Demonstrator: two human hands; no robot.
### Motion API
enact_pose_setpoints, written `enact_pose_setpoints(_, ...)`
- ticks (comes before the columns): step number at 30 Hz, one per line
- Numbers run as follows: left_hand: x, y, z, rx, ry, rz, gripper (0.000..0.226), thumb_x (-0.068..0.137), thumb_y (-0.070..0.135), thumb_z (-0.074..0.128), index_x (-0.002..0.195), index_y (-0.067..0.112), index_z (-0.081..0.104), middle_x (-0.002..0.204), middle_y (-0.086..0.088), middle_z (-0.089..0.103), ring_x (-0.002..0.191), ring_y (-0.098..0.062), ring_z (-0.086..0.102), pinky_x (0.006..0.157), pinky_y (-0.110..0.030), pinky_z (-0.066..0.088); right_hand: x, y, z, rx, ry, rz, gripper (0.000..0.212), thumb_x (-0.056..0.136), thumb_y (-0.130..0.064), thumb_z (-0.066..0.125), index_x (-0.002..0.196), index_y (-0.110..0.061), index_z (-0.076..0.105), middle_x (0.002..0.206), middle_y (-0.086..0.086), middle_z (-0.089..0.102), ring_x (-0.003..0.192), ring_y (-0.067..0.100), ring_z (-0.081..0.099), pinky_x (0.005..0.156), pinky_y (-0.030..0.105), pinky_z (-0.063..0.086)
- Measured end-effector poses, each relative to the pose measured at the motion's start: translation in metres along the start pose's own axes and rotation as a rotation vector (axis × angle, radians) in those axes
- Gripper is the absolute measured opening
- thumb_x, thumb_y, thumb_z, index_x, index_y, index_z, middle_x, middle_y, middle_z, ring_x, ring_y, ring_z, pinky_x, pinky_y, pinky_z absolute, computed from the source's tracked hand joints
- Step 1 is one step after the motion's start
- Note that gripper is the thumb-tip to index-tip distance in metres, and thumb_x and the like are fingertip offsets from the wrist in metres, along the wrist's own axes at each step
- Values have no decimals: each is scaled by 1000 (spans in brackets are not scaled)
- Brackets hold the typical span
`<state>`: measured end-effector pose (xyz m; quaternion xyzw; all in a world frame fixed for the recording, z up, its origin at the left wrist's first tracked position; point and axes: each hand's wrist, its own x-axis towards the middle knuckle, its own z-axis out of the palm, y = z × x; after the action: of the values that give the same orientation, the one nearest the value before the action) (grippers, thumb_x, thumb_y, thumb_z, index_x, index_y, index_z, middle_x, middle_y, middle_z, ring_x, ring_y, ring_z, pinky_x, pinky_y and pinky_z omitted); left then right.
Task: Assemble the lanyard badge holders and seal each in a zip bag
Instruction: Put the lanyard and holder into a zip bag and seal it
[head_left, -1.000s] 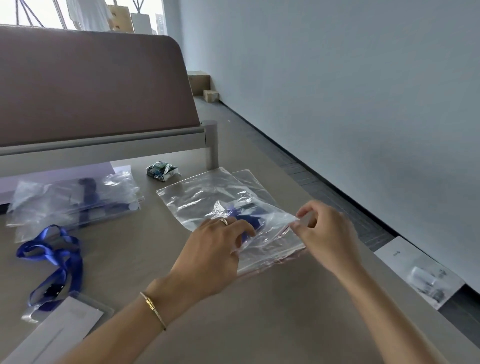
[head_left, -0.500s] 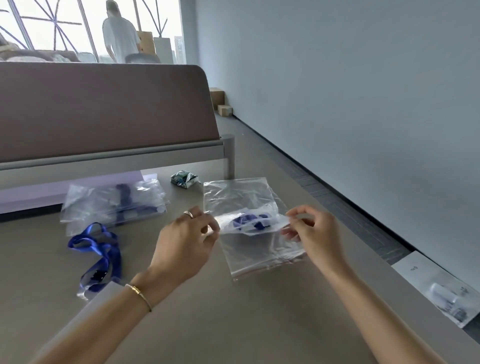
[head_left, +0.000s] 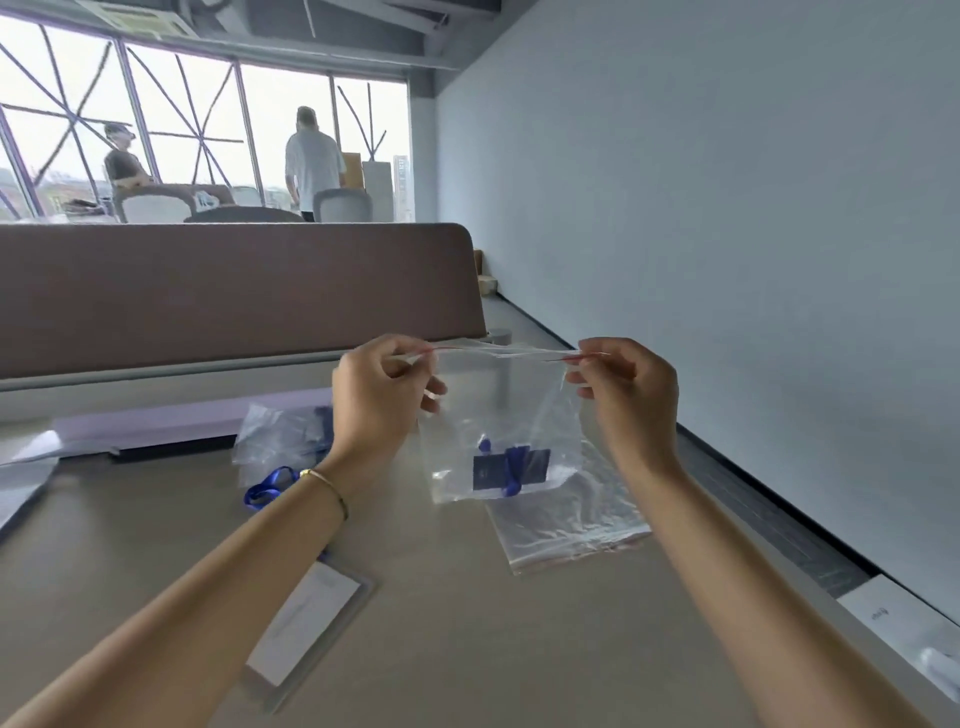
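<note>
Left hand (head_left: 376, 400) and right hand (head_left: 628, 397) are pinching the bag (head_left: 498, 415) top
Bag is hanging above the worktop (head_left: 467, 623), badge (head_left: 511, 470) lying inside

Both hands hold a clear zip bag (head_left: 498, 415) up above the worktop (head_left: 467, 623), the left hand (head_left: 376, 400) pinching the top left corner and the right hand (head_left: 626, 395) the top right, so the red-lined zip strip stretches taut between them. A badge holder with blue lanyard (head_left: 511, 470) sits at the bag's bottom. An empty bag (head_left: 571, 535) lies flat beneath. A card holder (head_left: 306, 623) rests near the left forearm, and more filled bags (head_left: 280, 436) lie behind the left wrist.
</note>
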<state>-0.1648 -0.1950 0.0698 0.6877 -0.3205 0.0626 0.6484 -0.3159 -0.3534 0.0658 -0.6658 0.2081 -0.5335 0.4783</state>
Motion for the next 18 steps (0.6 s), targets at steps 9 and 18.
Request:
enact_pose_setpoints(9,-15,45,-44,-107,18,116,5,91,11,69,93,9,73,77,-4,76,60,-23,73,40,-14,42,-13,-51,2,88,34,-151,21,87,1,54,90,-5,74,78,6,76,73,23,74,72,38,62)
enact_pose_setpoints(18,-5,74,-59,-207,-36,1,8,92,8,67,96,9,73,83,-5,78,73,-22,76,52,-28,56,-4,-75,8,141,57,-231,22,84,0,52,88,-4,73,75,10,75,70,29,72,68,38,61)
